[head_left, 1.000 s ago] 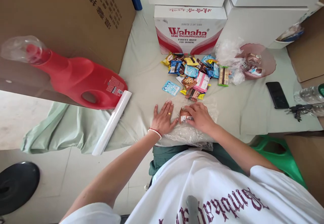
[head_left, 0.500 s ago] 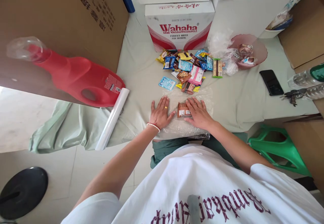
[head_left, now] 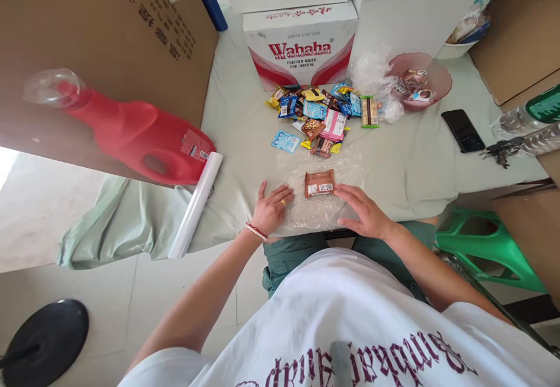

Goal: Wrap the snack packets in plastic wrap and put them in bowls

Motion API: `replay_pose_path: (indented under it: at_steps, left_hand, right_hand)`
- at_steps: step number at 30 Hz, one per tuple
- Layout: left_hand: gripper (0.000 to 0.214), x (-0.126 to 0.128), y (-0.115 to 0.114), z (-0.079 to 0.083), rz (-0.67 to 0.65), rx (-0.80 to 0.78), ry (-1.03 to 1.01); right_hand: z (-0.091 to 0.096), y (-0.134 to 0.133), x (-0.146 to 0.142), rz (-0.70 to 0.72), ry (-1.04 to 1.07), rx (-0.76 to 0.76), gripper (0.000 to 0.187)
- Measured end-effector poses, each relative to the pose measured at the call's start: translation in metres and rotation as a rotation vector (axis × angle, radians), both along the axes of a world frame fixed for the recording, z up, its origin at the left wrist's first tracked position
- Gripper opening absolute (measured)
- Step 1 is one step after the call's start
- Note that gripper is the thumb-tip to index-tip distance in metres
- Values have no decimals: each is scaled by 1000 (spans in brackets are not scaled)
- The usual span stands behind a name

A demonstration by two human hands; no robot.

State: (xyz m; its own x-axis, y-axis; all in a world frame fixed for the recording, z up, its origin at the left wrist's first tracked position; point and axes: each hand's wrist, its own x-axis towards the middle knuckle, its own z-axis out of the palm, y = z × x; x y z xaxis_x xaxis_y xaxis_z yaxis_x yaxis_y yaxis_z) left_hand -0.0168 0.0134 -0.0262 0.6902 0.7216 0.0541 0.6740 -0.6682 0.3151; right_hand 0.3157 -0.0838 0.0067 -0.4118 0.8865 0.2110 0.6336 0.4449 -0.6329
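A brown snack packet (head_left: 319, 183) lies on a sheet of clear plastic wrap (head_left: 324, 200) spread over the pale green cloth. My left hand (head_left: 270, 207), with a ring and a bead bracelet, rests flat on the sheet's left edge, fingers spread. My right hand (head_left: 364, 212) lies flat on the sheet's right part, fingers stretched out, just right of and below the packet. Neither hand holds anything. A pile of several coloured snack packets (head_left: 320, 118) sits just beyond the sheet.
A white roll of wrap (head_left: 196, 203) lies beside a red jug (head_left: 144, 142) on its side. Behind stand a Wahaha box (head_left: 301, 46), a big cardboard box (head_left: 96, 43), a pink basket (head_left: 422, 78) with crumpled plastic, a phone (head_left: 462, 130), keys and bottles (head_left: 525, 133), and a green stool (head_left: 490, 247).
Both hands slid back toward me off the brown packet, which now lies uncovered on the wrap. My right hand no longer touches it. The view shifted slightly.
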Motion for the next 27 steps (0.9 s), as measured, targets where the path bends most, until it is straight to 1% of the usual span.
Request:
replay_pose_path:
  at_steps: [2,3,4,5,6,7,8,9,10,12,13,16,18,20,22,24,25,27]
  left_hand:
    - [64,-10,-7,-1,25,-60,-20]
    - [67,-14,-10,0,41,-81,-24]
    - [69,-17,-14,2,46,-97,-21]
    - [71,-18,-18,4,41,-109,-12]
    - [74,-18,-22,7,30,-117,1]
    - [76,-17,-27,10,21,-121,15]
    - [75,-15,-31,13,16,-120,24]
    - [71,-11,-34,15,18,-118,22]
    - [60,-8,-36,16,28,-115,5]
    - [32,1,-34,16,80,-114,-79]
    - [24,5,-29,15,122,-112,-145]
    - [24,21,-4,9,313,-102,-329]
    - [18,32,16,3,476,-104,-357]
    - [10,41,33,-3,627,-109,-333]
    - [16,44,43,-6,722,-81,-337]
    - [23,42,45,-5,757,4,-385]
    - [24,39,42,-3,769,69,-417]
    - [22,35,29,6,800,221,-463]
  right_hand:
    - [-9,-21,10,14,-55,-20,75]
    - [-15,-28,12,8,-93,-31,69]
    - [-21,-34,13,-8,-119,-38,57]
    - [-26,-36,13,-35,-126,-39,43]
    - [-29,-36,13,-65,-114,-36,35]
    - [-30,-33,12,-91,-87,-33,32]
    - [-28,-28,12,-107,-52,-33,32]
    - [-25,-21,12,-111,-15,-38,32]
    - [-20,-12,14,-108,18,-50,32]
    - [-7,7,19,-99,69,-90,32]
    - [-2,17,22,-99,85,-116,32]
    - [8,50,34,-157,114,-199,32]
    - [6,71,40,-232,88,-255,32]
    - [2,89,44,-312,-35,-291,30]
    - [0,103,46,-384,-214,-262,33]
    - [3,113,44,-434,-337,-153,39]
    - [5,118,42,-444,-360,-87,40]
    - [12,127,33,-419,-359,20,41]
